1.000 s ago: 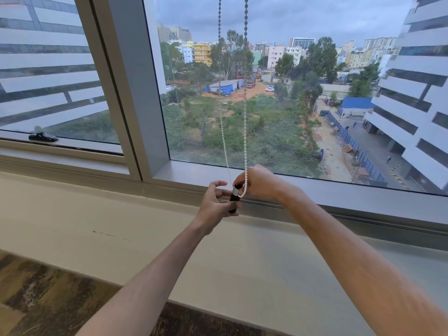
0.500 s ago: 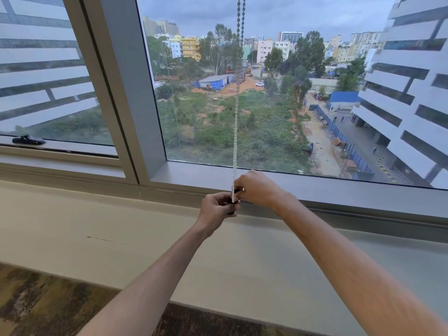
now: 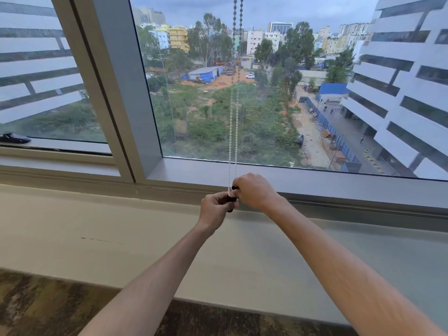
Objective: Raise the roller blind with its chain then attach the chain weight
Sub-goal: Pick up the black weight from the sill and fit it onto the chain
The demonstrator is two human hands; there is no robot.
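In front of the large window pane (image 3: 266,93), whose glass shows no blind fabric within the frame, the roller blind is judged to be already raised, which leaves the chain weight as the step in hand. The grey window frame (image 3: 339,187) and the pale sill ledge (image 3: 121,238) below it set the working height: both forearms reach forward and meet just above the ledge, near the bottom of the chain's loop. The bead chain (image 3: 233,141) hangs as two nearly parallel strands, close together and straight, dark against the sky and pale lower down; it appears drawn taut, probably so that the loop's lower end stays put for fitting. The right hand (image 3: 254,191) is curled over the top, its fingers closed where the strands end, holding the chain in place. The left hand (image 3: 215,208) sits just beneath and touches the right, fingers wrapped round the small black chain weight (image 3: 230,198), of which only slivers show between the fingers. Whether the chain is yet seated in the weight cannot be told; the joint is hidden by the hands. A black window latch (image 3: 14,138) lies far left, untouched.
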